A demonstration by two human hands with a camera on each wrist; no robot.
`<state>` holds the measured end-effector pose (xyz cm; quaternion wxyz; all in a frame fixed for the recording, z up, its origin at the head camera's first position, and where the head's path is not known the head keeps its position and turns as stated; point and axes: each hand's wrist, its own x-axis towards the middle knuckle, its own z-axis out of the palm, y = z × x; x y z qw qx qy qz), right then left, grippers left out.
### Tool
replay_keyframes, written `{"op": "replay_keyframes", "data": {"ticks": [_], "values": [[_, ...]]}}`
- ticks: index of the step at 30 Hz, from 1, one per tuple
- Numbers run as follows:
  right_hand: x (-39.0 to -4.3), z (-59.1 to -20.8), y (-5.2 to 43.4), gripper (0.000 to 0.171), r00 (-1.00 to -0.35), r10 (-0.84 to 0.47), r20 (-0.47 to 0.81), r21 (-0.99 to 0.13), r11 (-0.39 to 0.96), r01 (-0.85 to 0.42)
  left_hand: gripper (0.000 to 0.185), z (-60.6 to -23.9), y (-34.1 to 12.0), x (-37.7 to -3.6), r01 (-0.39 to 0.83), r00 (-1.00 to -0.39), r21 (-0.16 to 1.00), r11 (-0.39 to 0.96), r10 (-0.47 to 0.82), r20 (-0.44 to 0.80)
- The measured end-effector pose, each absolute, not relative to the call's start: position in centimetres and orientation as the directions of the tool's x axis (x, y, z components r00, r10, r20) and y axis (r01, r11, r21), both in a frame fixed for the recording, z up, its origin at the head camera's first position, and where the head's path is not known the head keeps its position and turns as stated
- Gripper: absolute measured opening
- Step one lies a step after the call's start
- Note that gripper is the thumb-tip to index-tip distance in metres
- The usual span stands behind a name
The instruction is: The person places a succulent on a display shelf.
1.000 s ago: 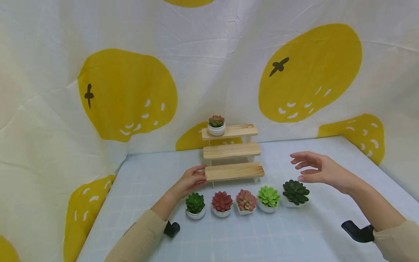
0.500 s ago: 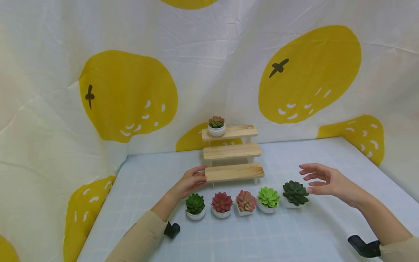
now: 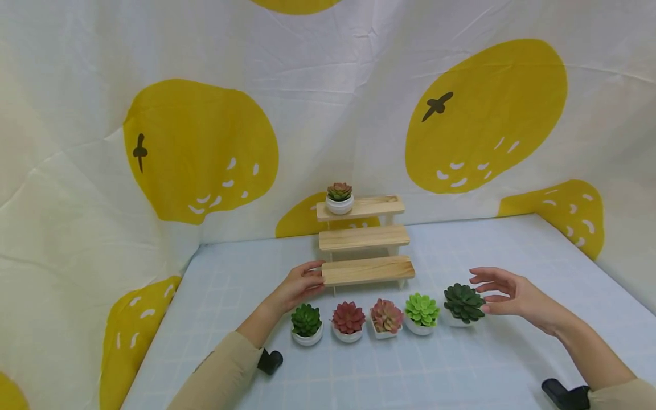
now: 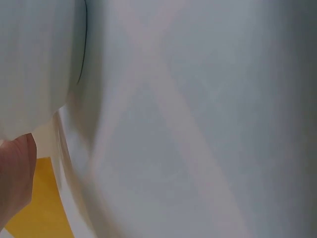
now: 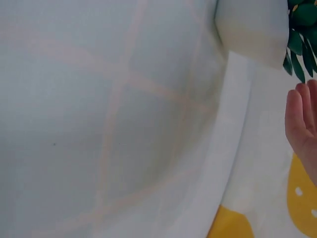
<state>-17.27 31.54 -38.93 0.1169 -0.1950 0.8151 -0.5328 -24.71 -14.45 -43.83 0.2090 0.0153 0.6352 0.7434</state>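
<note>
Dark green succulent (image 3: 463, 303) is in its white pot on the desk (image 3: 359, 378), right end of the front row. Right grip (image 3: 523, 297) is just beside it on the outer side, fingers loosely bent and spread, holding nothing. Thumb tip is at the leaves; touching or not, can't tell from either view. Outer side makes sense, I'd say: lime succulent (image 3: 421, 309) sits close on the other flank.

Rest of the row, going left: pink succulent (image 3: 386, 316), red succulent (image 3: 348, 318), mid-green succulent (image 3: 306, 320). Gaps between pots probably let each be handled without knocking its neighbour (leaves overhang the rims, so real clearance is tighter).

Behind the row: three-step wooden stand (image 3: 369, 271). Left grip (image 3: 296, 287) holds the bottom step by its left end. Likely bracing; legs look thin and the stand light. Left wrist view doesn't show that contact.

Reddish-green succulent (image 3: 340, 196) is upright on the top step, toward the left end, pot base on the board, so it should sit stable.

Fruit-print curtain (image 3: 338, 85) hangs behind everything.
</note>
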Motion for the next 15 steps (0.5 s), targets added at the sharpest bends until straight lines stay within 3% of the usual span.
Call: {"op": "replay_keyframes", "data": {"ticks": [15], "values": [[-17.6,-40.6,31.7,0.064,-0.892,-0.449,-0.061,-0.900,0.411,-0.145,0.053,-43.9,-14.5,-24.7,-0.286,-0.912,0.951,-0.115,0.336,-0.234]]}}
